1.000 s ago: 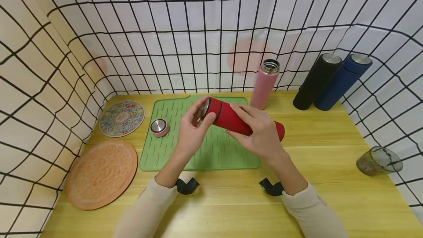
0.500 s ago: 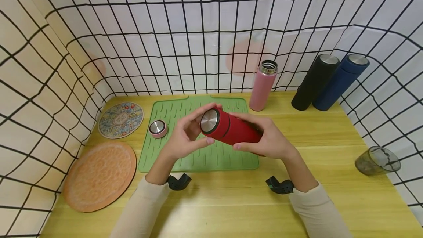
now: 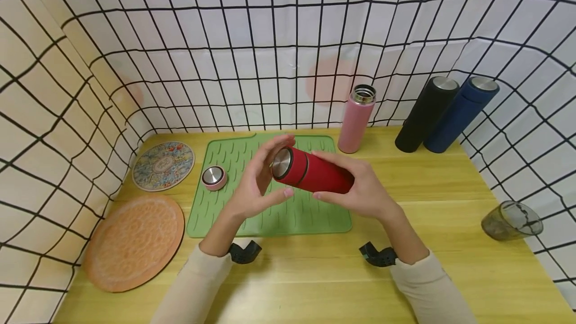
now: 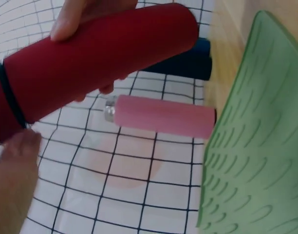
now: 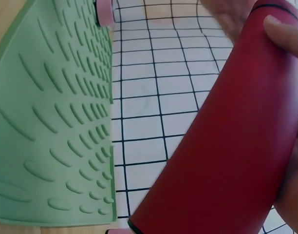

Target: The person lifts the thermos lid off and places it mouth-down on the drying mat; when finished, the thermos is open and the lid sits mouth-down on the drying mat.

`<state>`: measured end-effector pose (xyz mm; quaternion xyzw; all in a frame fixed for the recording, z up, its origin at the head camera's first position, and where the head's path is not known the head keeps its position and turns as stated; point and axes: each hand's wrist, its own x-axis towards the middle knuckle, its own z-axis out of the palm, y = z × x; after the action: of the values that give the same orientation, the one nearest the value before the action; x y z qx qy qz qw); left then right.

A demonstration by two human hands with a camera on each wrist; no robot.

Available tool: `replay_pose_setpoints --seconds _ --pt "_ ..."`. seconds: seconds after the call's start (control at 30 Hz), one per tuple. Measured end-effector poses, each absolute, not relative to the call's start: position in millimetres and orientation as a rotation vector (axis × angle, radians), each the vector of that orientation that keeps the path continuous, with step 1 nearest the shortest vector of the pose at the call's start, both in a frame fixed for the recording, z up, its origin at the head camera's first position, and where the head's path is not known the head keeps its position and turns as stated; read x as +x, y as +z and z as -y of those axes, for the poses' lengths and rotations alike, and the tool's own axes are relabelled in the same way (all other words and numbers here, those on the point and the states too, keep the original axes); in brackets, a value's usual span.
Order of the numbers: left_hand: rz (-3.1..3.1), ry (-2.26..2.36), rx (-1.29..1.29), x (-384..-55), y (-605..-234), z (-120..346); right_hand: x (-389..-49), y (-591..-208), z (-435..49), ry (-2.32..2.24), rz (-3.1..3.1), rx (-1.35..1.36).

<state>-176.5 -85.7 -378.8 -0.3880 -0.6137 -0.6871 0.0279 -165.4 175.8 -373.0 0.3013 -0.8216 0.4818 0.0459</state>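
A red insulated flask [image 3: 328,174], its steel-topped lid [image 3: 282,163] facing left, is held tilted above the green mat [image 3: 310,214]. My right hand [image 3: 360,184] grips the body, thumb in front and fingers over the far side. Around the lid end is my left hand [image 3: 254,184], fingers extended behind and thumb just below; firm contact cannot be made out. In the left wrist view the flask's base [image 4: 188,24] points right, and a dark ring [image 4: 11,95] marks the lid joint. In the right wrist view the left fingers [image 5: 229,17] look blurred.
A pink lid [image 3: 214,178] lies on the mat's left part. Behind stands a lidless pink flask [image 3: 355,124]. Black [image 3: 425,116] and blue [image 3: 461,114] flasks stand at back right, a smoky glass [image 3: 510,221] at right. Two round mats, patterned [image 3: 163,165] and orange [image 3: 135,244], lie left.
The flask has turned so its lid end faces the camera more. My right hand has shifted its grip, thumb now in front. The left fingers have spread away from the lid.
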Motion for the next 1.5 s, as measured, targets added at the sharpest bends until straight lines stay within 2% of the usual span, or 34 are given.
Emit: replay_pose_setpoints --seconds 0.07,0.17,0.53,0.77,0.87,1.27,1.5 --pt "1.798 -2.127 -1.357 -177.1 -376.4 87.0 -165.2 -372.8 -178.1 1.531 2.496 0.941" --pt "1.747 -2.145 -1.428 -177.8 -374.4 89.4 -165.2 -371.5 -180.4 1.602 2.479 0.979" --pt "1.972 -2.073 -1.015 -178.5 -382.8 86.9 -164.6 -372.6 -176.2 1.459 2.518 0.93" --pt "1.853 -2.081 -1.342 -177.1 -377.1 87.5 -164.0 -370.2 -178.9 1.514 2.515 0.922" --pt "1.808 -2.125 -1.372 -177.4 -375.4 90.0 -163.3 -369.0 -179.7 1.536 2.515 0.943" --pt "2.104 -2.021 -0.995 -180.1 -380.1 88.3 -162.6 -369.1 -179.6 1.357 2.557 0.907" --pt "1.84 -2.132 -1.375 -181.0 -378.9 90.7 -162.7 -369.9 -181.0 1.487 2.524 0.934"
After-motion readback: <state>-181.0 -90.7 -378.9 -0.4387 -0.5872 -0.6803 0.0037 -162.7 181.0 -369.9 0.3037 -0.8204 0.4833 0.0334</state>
